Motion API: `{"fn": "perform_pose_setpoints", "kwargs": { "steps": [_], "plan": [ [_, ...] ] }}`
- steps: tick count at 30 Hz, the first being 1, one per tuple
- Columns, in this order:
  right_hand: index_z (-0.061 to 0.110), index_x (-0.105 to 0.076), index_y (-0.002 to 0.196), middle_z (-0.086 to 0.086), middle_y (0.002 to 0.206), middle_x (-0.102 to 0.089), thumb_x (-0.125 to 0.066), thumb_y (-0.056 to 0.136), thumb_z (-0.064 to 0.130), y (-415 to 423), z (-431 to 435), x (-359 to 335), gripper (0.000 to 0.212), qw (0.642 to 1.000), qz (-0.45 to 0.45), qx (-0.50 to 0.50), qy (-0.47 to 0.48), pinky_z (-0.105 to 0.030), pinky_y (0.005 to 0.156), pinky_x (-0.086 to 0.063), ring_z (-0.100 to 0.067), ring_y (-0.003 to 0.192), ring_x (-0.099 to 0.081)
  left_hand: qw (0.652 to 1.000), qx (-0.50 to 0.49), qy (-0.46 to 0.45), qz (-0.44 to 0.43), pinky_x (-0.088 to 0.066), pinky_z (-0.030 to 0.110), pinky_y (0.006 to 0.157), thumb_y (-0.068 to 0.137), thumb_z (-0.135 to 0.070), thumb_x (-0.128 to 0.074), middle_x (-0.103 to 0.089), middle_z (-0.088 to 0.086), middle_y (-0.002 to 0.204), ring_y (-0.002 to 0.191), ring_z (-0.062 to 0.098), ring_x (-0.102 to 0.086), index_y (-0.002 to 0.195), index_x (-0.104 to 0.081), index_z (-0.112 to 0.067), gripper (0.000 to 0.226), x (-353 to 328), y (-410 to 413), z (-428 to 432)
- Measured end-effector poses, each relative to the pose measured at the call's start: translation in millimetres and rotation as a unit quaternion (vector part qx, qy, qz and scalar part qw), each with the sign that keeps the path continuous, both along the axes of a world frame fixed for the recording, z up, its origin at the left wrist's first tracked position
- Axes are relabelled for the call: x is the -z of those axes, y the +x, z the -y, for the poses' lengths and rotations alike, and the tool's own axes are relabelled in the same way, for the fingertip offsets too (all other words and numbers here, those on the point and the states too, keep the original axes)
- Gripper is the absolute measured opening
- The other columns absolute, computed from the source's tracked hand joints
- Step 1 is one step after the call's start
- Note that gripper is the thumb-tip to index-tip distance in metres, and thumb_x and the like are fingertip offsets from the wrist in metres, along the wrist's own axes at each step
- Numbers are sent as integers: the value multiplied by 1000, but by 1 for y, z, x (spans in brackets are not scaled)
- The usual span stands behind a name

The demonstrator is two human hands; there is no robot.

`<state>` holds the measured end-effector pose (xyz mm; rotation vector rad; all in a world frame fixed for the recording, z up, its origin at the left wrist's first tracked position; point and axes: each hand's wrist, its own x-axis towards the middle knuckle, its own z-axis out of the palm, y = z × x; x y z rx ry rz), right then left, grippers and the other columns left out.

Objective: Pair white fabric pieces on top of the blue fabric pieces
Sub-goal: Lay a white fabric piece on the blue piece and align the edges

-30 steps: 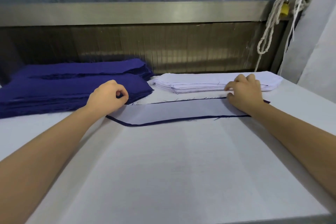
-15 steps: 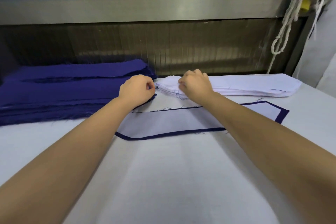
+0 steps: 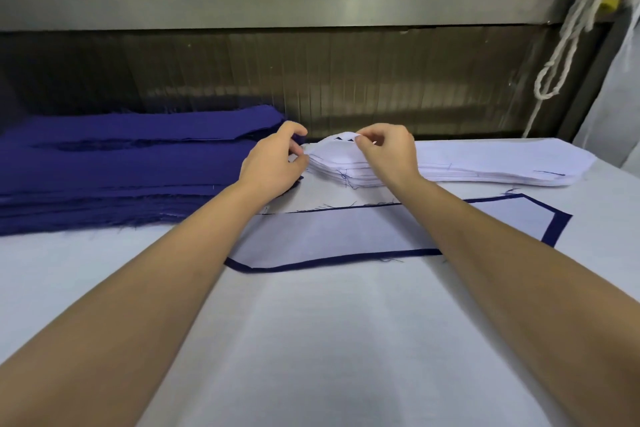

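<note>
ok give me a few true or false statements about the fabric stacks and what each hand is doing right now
1. The blue stack lies left of the white stack. True.
2. The right hand pinches the top white piece at the stack's left end. True.
3. The left hand lies flat on the paired piece. False: it is by the stacks, off that piece.
4. The paired piece shows blue on top. False: white on top, blue border showing.

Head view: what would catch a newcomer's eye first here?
Both hands meet at the near end of the white stack: the right hand pinches up its top piece, the left hand beside it. Left lies a deep blue stack; in front, a finished pair, white on blue.
</note>
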<state>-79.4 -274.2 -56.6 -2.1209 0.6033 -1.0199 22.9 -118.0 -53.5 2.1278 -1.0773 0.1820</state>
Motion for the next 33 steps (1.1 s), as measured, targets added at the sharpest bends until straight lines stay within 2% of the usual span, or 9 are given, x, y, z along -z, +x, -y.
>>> {"fn": "perform_pose_setpoints", "kwargs": {
  "steps": [3, 6, 9, 13, 17, 20, 23, 28, 33],
  "plan": [
    [14, -70, 90, 7, 82, -63, -53, 89, 16, 2, -4, 0, 18, 999, 6, 1, -31, -27, 71, -44, -13, 79, -56, 991, 84, -33, -98, -47, 22, 72, 93, -27, -55, -63, -14, 96, 77, 8, -56, 131, -40, -29, 41, -2, -8, 0],
    [11, -68, 89, 0, 85, -65, -49, 91, 14, 3, -9, -3, 19, 998, 29, -2, -59, -30, 69, -43, -16, 79, -55, 969, 151, -31, -191, -47, 30, 77, 96, -40, -46, -69, -17, 98, 93, 6, -61, 132, -32, -44, 38, -6, -16, 1],
    [10, -67, 92, -3, 90, -65, -48, 93, 14, 3, -14, -5, 20, 995, 24, -9, -97, -32, 72, -43, -20, 85, -56, 952, 172, -53, -248, -44, 26, 74, 99, -46, -36, -71, -13, 104, 94, 7, -63, 134, -24, -50, 38, -10, -20, 4],
    [10, -67, 102, -4, 99, -65, -46, 95, 16, 1, -21, -3, 23, 982, -3, -15, -189, -35, 82, -42, -23, 94, -54, 910, 150, -134, -362, -45, 24, 73, 100, -47, -32, -57, 0, 124, 96, 13, -62, 145, -21, -38, 48, -14, -19, 6],
    [12, -64, 113, -5, 109, -62, -44, 98, 19, -3, -24, -1, 26, 936, -81, -64, -338, -33, 83, -34, -26, 99, -50, 839, 121, -237, -474, -49, 27, 78, 99, -43, -39, -49, 2, 130, 100, 19, -64, 129, -45, -17, 40, -17, -15, 6],
    [17, -55, 125, -3, 119, -56, -43, 97, 16, -3, -22, 3, 31, 892, -153, -56, -421, -29, 82, -27, -24, 106, -46, 816, 100, -310, -478, -54, 29, 81, 98, -31, -48, -65, 4, 112, 95, 18, -68, 124, -54, -5, 38, -19, -13, 3],
    [18, -49, 128, -2, 120, -52, -44, 87, 2, -3, -18, 4, 44, 889, -175, -4, -423, -29, 80, -26, -24, 105, -44, 824, 70, -352, -438, -56, 25, 76, 97, -23, -53, -70, 1, 99, 92, 14, -69, 115, -60, -6, 27, -22, -14, 0],
    [13, -59, 118, -4, 118, -50, -47, 85, 1, -8, -6, -2, 37, 897, -218, 64, -380, -30, 83, -28, -25, 105, -43, 850, -2, -372, -372, -56, 22, 68, 93, -13, -58, -62, 9, 114, 101, 19, -63, 107, -61, -7, 15, -21, -14, -7],
    [15, -64, 110, -5, 113, -56, -50, 86, 6, -18, 1, -11, 29, 873, -290, 107, -377, -32, 86, -29, -26, 104, -45, 833, -29, -420, -359, -53, 16, 59, 88, 6, -58, -58, 6, 100, 86, 15, -63, 109, -58, -9, 27, -22, -14, -20]
  ]
}}
